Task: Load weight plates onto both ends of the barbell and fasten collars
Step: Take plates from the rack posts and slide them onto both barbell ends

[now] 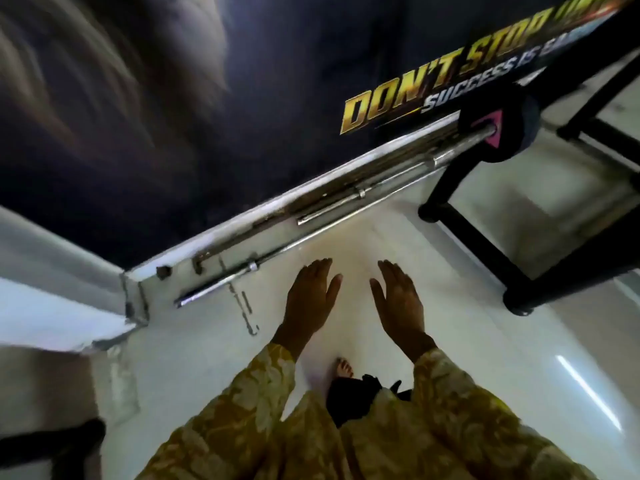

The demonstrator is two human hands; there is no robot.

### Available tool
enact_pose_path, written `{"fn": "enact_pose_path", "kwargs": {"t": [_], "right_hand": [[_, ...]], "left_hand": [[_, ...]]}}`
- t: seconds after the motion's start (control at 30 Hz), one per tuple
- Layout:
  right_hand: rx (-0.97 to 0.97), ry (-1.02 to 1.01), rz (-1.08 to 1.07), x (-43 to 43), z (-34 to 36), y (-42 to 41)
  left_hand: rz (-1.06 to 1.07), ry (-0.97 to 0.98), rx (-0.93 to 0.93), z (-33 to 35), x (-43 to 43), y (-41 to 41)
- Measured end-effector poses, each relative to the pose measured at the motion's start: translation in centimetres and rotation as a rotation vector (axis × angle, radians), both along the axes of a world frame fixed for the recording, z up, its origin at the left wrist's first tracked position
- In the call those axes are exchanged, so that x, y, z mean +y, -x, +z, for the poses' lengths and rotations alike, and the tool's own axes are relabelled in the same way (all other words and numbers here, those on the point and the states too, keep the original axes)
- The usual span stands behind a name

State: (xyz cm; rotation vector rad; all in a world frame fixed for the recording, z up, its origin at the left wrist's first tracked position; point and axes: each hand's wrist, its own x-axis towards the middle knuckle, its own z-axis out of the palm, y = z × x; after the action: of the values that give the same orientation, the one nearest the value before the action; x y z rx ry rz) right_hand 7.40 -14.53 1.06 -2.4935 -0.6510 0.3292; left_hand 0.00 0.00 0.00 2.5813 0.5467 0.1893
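A long chrome barbell [311, 237] lies on the white floor along the base of the wall, its near end bare at the lower left. Its far end carries a black weight plate [509, 129] with a pink collar [493, 131] against it. A shorter steel bar [363, 199] lies between the barbell and the wall. My left hand [308, 299] and my right hand [398, 303] hover side by side above the floor, just short of the barbell, fingers straight and palms facing each other. Neither holds anything.
A black metal rack frame [491, 237] stands on the floor at the right, close to the loaded end. A dark wall banner [433, 95] with yellow lettering rises behind the bars. My bare foot [344, 368] shows below the hands. A white ledge [69, 306] juts in at left.
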Motion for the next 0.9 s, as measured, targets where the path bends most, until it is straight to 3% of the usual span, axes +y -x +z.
{"fn": "enact_pose_path", "kwargs": {"t": [0.2,0.47,0.73,0.9], "right_hand": [[-0.012,-0.016,-0.194,4.7,1.0,-9.5],[-0.041,-0.012,-0.482,9.6,1.1,-23.5],[-0.04,-0.065,-0.822,10.2,2.5,-34.8],[-0.032,-0.12,-0.991,7.5,0.8,-40.8]], "left_hand": [[-0.124,0.033,0.015,1.1,6.3,-11.6],[-0.457,0.043,0.03,0.0,11.7,-31.3],[-0.732,0.149,0.071,0.6,10.4,-47.3],[-0.764,0.22,0.121,-1.3,7.3,-55.1]]}}
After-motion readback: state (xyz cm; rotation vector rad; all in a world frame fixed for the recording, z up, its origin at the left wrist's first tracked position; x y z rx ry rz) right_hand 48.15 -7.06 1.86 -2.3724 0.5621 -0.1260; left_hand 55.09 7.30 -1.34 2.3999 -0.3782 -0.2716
